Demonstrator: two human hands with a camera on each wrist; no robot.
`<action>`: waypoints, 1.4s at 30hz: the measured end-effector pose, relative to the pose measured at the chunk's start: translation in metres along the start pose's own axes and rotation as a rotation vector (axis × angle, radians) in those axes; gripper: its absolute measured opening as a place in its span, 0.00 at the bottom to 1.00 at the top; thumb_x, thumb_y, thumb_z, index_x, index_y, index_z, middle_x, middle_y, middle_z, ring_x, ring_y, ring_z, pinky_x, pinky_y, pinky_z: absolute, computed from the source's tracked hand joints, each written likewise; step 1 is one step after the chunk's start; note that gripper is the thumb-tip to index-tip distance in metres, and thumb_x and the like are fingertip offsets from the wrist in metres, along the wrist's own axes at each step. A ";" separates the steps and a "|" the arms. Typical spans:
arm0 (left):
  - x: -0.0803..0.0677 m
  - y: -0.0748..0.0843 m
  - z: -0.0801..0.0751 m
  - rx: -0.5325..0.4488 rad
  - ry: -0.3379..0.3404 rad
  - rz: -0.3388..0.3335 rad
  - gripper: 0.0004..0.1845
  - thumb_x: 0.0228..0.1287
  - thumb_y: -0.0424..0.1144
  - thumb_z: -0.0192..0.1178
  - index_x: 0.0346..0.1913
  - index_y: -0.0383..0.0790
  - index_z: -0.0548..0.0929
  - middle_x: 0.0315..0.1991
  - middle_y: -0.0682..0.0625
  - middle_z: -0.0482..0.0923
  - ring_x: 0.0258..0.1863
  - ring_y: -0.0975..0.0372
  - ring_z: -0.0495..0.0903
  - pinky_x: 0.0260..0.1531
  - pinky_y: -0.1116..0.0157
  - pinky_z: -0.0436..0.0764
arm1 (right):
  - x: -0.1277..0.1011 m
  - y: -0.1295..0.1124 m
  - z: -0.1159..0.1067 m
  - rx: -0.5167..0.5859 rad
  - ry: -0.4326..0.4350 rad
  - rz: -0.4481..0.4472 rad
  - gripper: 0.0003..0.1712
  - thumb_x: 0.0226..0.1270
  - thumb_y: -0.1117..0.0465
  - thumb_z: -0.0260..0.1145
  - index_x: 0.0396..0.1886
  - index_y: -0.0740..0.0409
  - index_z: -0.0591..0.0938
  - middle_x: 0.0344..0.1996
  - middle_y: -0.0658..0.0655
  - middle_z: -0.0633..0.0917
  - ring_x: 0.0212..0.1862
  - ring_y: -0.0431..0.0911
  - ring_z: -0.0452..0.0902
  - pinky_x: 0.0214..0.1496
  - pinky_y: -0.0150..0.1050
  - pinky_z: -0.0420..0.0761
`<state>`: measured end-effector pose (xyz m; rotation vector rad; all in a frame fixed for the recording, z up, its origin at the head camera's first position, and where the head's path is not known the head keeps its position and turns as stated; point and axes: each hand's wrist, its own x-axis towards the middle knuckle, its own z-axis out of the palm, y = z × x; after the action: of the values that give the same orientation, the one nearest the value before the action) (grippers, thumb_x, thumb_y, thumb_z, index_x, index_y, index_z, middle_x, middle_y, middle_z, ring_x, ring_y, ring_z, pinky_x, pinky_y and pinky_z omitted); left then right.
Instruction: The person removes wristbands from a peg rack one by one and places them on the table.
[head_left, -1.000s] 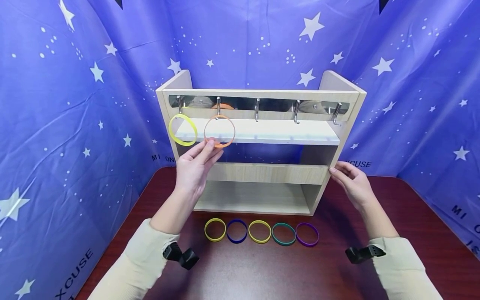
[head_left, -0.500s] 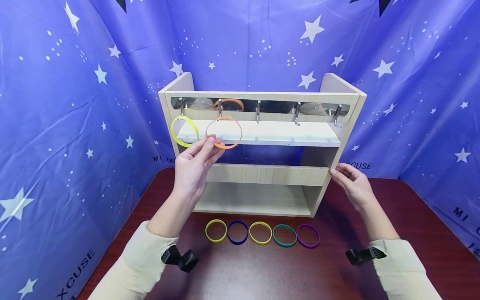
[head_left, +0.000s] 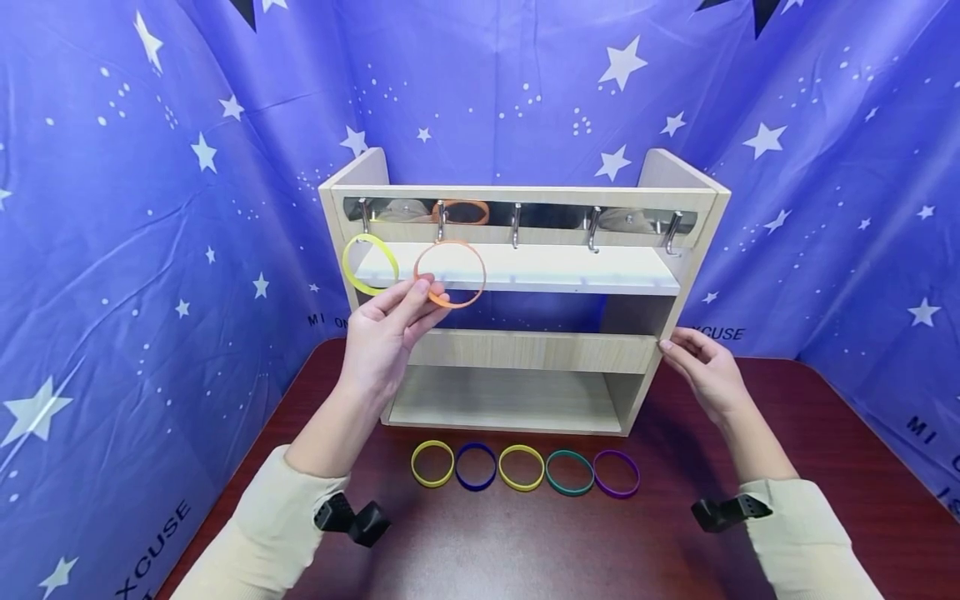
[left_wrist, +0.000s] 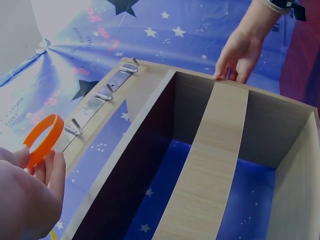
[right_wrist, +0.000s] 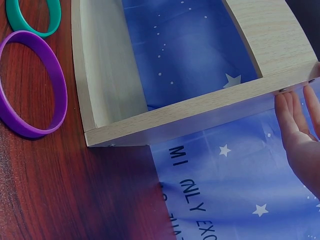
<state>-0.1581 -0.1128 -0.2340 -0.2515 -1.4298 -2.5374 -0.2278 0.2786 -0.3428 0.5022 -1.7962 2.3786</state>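
My left hand [head_left: 382, 342] pinches an orange silicone wristband [head_left: 480, 275] by its lower left rim, thumb on the near side. The band stands upright in front of the rack, its top overlapping the tip of the second hook [head_left: 440, 221] from the left in the head view. In the left wrist view, the orange band [left_wrist: 46, 142] shows apart from the hooks. A yellow wristband [head_left: 348, 265] hangs on the leftmost hook [head_left: 363, 215]. My right hand [head_left: 705, 367] rests its fingertips on the outer right side of the wooden rack [head_left: 540, 350], thumb at the front edge.
Several wristbands lie in a row on the dark red table [head_left: 495, 550]: yellow [head_left: 415, 473], blue [head_left: 459, 477], another yellow [head_left: 517, 487], green [head_left: 566, 492] and purple [head_left: 637, 475]. Three other hooks on the metal strip [head_left: 555, 212] hold nothing. A blue star-patterned curtain [head_left: 480, 100] surrounds the table.
The left hand has shifted the orange wristband slightly right and, over the last half second, a little lower. The right hand stays at the rack's side.
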 end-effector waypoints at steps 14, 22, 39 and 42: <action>-0.010 -0.007 -0.011 0.057 -0.049 -0.084 0.11 0.66 0.27 0.57 0.36 0.44 0.88 0.31 0.51 0.87 0.36 0.64 0.87 0.48 0.64 0.86 | -0.001 0.001 0.000 -0.003 0.002 -0.004 0.15 0.66 0.76 0.57 0.38 0.52 0.83 0.34 0.45 0.83 0.39 0.33 0.82 0.46 0.23 0.83; -0.013 -0.016 -0.021 0.086 -0.048 -0.109 0.12 0.66 0.26 0.56 0.37 0.44 0.87 0.33 0.52 0.87 0.36 0.64 0.87 0.48 0.64 0.86 | -0.002 0.001 -0.001 -0.018 0.010 0.005 0.15 0.66 0.75 0.58 0.39 0.51 0.82 0.35 0.46 0.83 0.40 0.32 0.82 0.47 0.23 0.83; -0.018 -0.022 -0.040 0.111 0.004 -0.136 0.13 0.65 0.25 0.57 0.34 0.46 0.88 0.34 0.52 0.88 0.35 0.65 0.87 0.47 0.66 0.86 | -0.001 0.001 -0.001 -0.022 0.004 -0.007 0.15 0.66 0.75 0.57 0.39 0.52 0.82 0.35 0.46 0.83 0.40 0.33 0.82 0.47 0.23 0.83; -0.017 -0.023 -0.043 0.111 0.011 -0.141 0.15 0.65 0.25 0.56 0.32 0.48 0.88 0.34 0.53 0.88 0.33 0.66 0.87 0.46 0.67 0.87 | -0.001 0.002 -0.001 -0.013 -0.003 -0.014 0.15 0.67 0.76 0.56 0.39 0.52 0.82 0.35 0.46 0.83 0.40 0.33 0.82 0.47 0.23 0.83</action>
<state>-0.1492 -0.1364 -0.2788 -0.1215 -1.6321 -2.5512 -0.2275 0.2792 -0.3452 0.5151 -1.8015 2.3568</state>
